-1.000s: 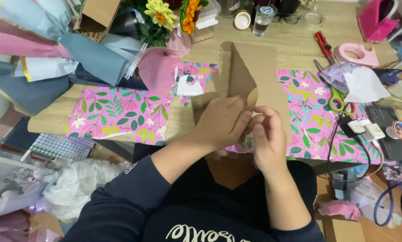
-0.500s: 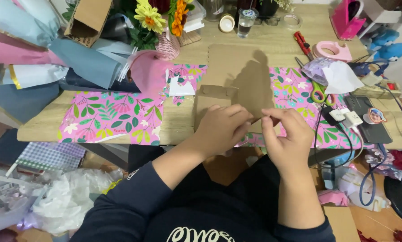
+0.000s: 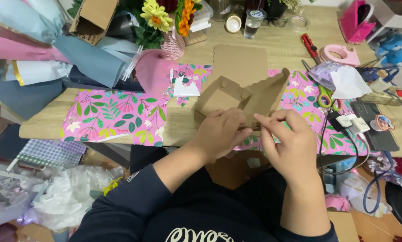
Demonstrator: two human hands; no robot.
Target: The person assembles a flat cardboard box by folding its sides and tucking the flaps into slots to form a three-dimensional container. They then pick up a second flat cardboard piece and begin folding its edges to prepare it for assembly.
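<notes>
Head view: a brown cardboard box point(image 3: 243, 96), partly folded, sits on the wooden table point(image 3: 44, 125) at the near edge, directly at 12 o'clock from both hands. Its flat base lies to the left and a scalloped flap stands tilted at the right. The left hand point(image 3: 221, 132) rests curled against the box's near wall, fingers bent over the cardboard edge and touching it. The right hand point(image 3: 288, 136) sits just beside it at 3 o'clock, thumb and forefinger pinched together on the lower edge of the tilted flap. The two hands almost meet at the fold between base and flap.

Under the box lies pink floral wrapping paper point(image 3: 116, 116), spreading to 9 o'clock of the hands and again to 2 o'clock. A small white card point(image 3: 185, 89) lies at 11 o'clock of the left hand. Green-handled scissors point(image 3: 325, 95) lie at 2 o'clock of the right hand, near a pale purple bundle point(image 3: 326, 71). Further off at 1 o'clock sit a pink tape dispenser point(image 3: 341, 54) and red pliers point(image 3: 309, 45). At 11 o'clock stand yellow and orange flowers point(image 3: 158, 18) in a pink woven pot point(image 3: 172, 45), with rolls of coloured paper point(image 3: 39, 49) at 10 o'clock.
</notes>
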